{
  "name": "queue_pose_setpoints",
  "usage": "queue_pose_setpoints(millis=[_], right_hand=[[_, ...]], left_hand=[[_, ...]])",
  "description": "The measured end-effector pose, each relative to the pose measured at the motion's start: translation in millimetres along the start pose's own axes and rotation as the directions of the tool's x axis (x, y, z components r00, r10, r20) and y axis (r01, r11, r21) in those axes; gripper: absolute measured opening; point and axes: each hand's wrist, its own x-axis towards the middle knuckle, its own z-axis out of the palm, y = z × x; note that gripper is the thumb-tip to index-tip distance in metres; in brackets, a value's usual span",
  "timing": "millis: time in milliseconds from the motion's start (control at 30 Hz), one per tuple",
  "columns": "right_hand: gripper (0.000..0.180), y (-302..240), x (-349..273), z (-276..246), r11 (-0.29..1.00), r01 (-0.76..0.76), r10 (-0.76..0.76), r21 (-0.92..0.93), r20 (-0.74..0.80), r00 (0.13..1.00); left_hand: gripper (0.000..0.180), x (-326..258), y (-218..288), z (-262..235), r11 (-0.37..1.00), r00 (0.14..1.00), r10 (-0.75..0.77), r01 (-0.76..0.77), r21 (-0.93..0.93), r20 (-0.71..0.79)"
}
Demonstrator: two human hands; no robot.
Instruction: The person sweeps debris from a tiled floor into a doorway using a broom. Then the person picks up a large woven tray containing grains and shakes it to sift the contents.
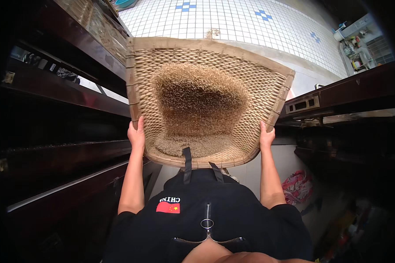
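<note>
A woven winnowing basket [265,83] with a flat wooden rim is held out in front of my body. My left hand [137,134] is closed round its left rim, thumb over the edge. On the opposite side my right hand [267,135] grips the right rim the same way. A blurred cloud of small tan grain [202,94] appears over the middle of the weave, with a dark shadow in it. Paler grain [166,145] lies heaped at the near end, close to my shirt. A few light bits [213,33] show just past the far rim.
Dark wooden door panels [52,96] stand close on the left, and another dark door with a metal lock plate [303,105] on the right. Beyond lies a white tiled floor [224,19]. A cluttered shelf [355,50] is at far right; a red patterned cloth [297,187] lies below.
</note>
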Motion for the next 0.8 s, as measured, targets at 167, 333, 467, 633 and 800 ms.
queue_pose_setpoints(millis=[167,333,467,633,800], right_hand=[[0.06,-10,-14,0,0.878,-0.094,0.165,-0.469,0.112,0.98],[0.061,-43,-9,-5,0.889,-0.026,0.076,-0.456,0.091,0.993],[0.04,-82,-27,-43,0.998,0.041,-0.042,-0.056,-0.022,0.999],[0.066,-13,-1,5,0.911,-0.049,0.05,-0.41,-0.009,0.999],[0.063,1,-12,-11,0.88,-0.054,0.097,-0.471,0.068,0.993]], left_hand=[[0.063,-8,-65,17,0.922,0.948,-0.307,0.276,0.272,0.081],[0.064,-7,-75,15,0.942,0.952,-0.299,0.285,0.177,0.062],[0.049,-27,-6,-22,0.911,0.999,-0.054,0.051,-0.409,0.004],[0.06,17,-47,34,0.976,0.975,-0.201,0.191,0.107,0.096],[0.061,0,-77,32,0.953,0.956,-0.274,0.257,0.158,0.103]])
